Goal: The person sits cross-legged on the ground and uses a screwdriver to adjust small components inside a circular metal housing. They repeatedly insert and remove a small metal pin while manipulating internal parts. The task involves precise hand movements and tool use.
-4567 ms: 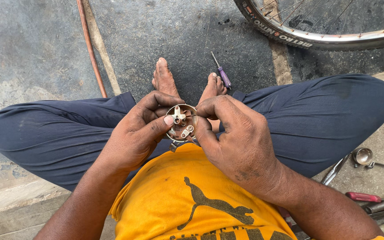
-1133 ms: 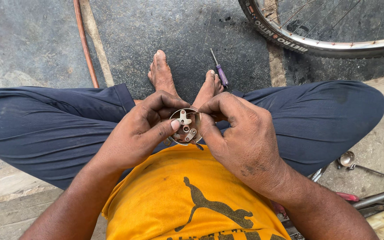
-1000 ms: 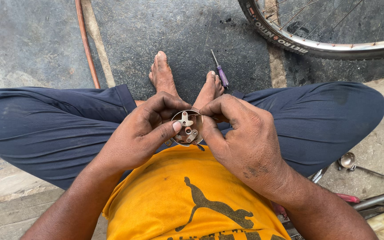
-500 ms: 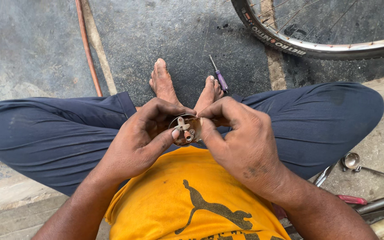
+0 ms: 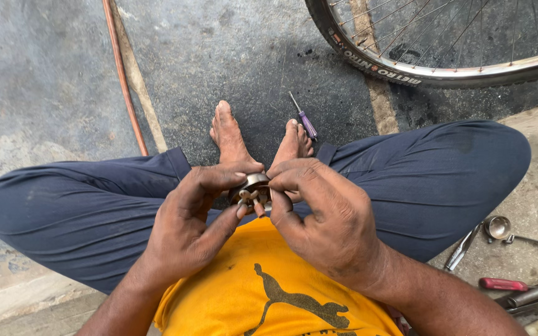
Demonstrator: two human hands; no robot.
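Observation:
I sit on the ground with bent legs in dark blue trousers and a yellow shirt. Both hands meet over my lap around a small round metal part [image 5: 251, 186] with small pieces inside it. My left hand [image 5: 189, 224] cups it from the left, thumb under it and fingers curled over the top. My right hand [image 5: 325, 218] pinches its right rim with thumb and fingertips. The part is tilted and mostly hidden by my fingers.
A purple-handled screwdriver [image 5: 305, 121] lies on the dark floor by my toes. A bicycle wheel [image 5: 431, 65] stands at the top right. An orange hose [image 5: 124, 81] runs along the left. A small metal cup [image 5: 497, 226], a spanner [image 5: 462, 247] and a red-handled tool [image 5: 504, 285] lie at the right.
The round part has tilted, so its open face shows less than before. My fingers have closed further around it. The view has shifted slightly.

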